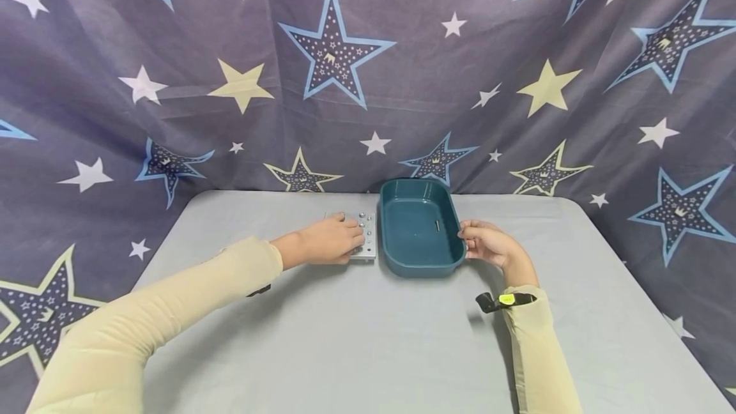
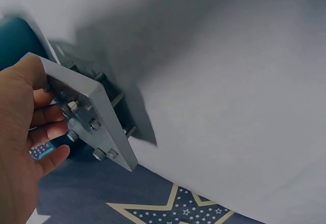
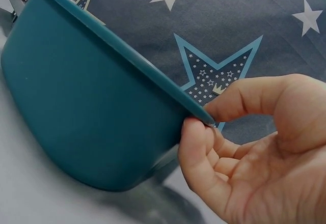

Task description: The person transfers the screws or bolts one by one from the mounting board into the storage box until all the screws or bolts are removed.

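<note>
A silver metal plate [image 2: 109,117] set with several bolts [image 2: 94,124] stands on the table, threaded ends sticking out beneath it. Over its left part lies my left hand [image 1: 335,239], thumb and index fingertips close together on the bolts, the other fingers spread over the face. The bolt between those fingertips is mostly hidden. Right beside the plate is a blue-green plastic basin [image 1: 411,225] with one small bolt [image 1: 437,225] lying inside. My right hand [image 1: 487,243] pinches the basin's right rim between thumb and fingers.
A light grey table [image 1: 368,337] carries both items near its back edge. Behind it hangs a dark curtain [image 1: 402,114] with stars. A black strap with a yellow label [image 1: 507,299] sits on the right wrist.
</note>
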`<state>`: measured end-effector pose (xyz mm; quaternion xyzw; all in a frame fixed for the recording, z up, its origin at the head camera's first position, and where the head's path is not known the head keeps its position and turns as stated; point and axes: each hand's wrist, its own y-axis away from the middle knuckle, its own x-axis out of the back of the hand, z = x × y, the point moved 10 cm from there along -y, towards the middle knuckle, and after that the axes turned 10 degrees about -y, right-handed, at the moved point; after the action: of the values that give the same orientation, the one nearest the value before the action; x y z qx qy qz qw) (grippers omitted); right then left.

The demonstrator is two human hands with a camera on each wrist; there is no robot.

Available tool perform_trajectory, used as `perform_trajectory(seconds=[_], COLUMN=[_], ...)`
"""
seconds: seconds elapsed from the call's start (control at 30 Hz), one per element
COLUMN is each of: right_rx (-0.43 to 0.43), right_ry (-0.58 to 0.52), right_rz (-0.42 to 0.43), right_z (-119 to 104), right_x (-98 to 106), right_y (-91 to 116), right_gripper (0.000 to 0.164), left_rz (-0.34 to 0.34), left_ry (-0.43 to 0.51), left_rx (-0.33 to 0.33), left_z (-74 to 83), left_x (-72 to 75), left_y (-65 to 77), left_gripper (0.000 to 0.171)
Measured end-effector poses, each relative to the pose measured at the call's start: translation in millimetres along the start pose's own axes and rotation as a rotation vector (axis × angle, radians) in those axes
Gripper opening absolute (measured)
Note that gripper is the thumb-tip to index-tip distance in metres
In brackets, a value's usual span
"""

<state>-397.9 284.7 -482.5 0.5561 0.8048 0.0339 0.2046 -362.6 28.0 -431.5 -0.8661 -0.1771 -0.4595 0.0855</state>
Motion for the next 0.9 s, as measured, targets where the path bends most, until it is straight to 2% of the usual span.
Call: perform_trajectory(seconds=[0.33,0.57,0.9], right_rx=[-0.001,0.000,0.000], right_ry=[0.017,0.010,0.009], right_rz=[0.005,0.001,-0.004], right_z=[0.5,-0.6,-1.4], right_x=[0.4,0.6,0.2], right_y=[0.1,0.2,0.0], right_gripper=[0.014,0.014,0.014], left_rz=[-0.089,-0.053,-0.052], left_ry=[0.041,0.020,0.033], left_rx=[0.014,0.010,0.031], left_z=[1.1,1.4,-0.3], left_x=[-8.4,-3.0,-6.6], left_y=[-1.8,-4.3,-5.5], left_gripper=[0.034,0.035,0.034])
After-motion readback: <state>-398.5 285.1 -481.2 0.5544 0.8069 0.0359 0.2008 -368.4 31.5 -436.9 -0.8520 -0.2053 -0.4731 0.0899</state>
